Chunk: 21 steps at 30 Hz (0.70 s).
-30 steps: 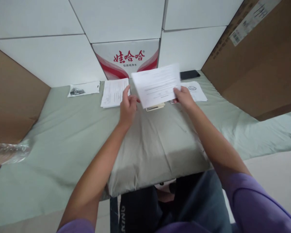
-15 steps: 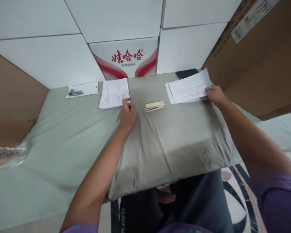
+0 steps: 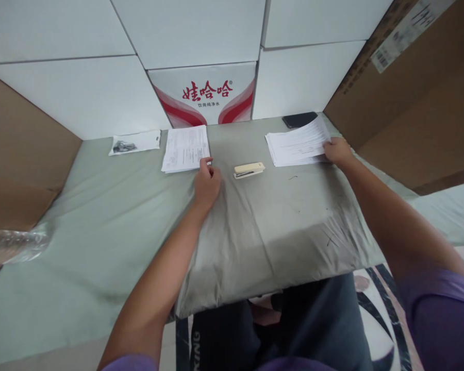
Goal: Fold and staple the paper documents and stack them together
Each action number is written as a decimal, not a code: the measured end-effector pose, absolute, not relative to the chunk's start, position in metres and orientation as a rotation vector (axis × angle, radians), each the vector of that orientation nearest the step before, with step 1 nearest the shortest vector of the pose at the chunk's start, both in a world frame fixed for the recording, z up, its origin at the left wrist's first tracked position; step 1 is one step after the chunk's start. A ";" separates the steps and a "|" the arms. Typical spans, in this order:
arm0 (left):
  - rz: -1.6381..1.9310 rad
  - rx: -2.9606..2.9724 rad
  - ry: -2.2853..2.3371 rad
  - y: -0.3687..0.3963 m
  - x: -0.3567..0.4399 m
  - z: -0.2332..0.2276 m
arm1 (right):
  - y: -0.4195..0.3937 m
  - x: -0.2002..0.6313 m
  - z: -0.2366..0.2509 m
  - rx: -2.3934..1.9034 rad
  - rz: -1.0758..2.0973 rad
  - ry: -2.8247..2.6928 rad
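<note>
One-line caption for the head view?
Right hand on paper stack, left hand by another stack, stapler between.

The white and red carton (image 3: 205, 95) reads "娃哈哈"; the dark garment (image 3: 196, 346) shows "ING".

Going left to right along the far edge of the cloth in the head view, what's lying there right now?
Small plastic packet → left paper stack, with the left hand at its near corner → beige stapler → right paper stack, with the right hand on its right edge.
</note>
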<state>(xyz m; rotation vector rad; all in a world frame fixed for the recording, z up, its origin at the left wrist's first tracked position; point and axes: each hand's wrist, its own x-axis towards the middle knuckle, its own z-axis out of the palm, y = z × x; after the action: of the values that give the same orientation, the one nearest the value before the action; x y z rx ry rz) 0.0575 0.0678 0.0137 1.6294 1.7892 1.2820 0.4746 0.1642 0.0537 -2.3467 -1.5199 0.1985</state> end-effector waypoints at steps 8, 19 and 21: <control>1.286 1.630 1.808 0.070 0.057 0.011 | 0.160 0.474 0.054 -2.414 0.245 -1.670; 1.288 1.640 1.821 0.069 0.057 0.012 | 0.150 0.469 0.060 -2.470 0.173 -1.670; 1.294 1.644 1.818 0.070 0.057 0.011 | 0.148 0.468 0.060 -2.483 0.156 -1.674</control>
<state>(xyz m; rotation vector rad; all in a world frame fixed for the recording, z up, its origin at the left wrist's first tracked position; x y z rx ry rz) 0.0573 0.0698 0.0110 1.6442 1.8184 1.2936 0.4678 0.1484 0.0605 -2.4825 -1.6743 0.1557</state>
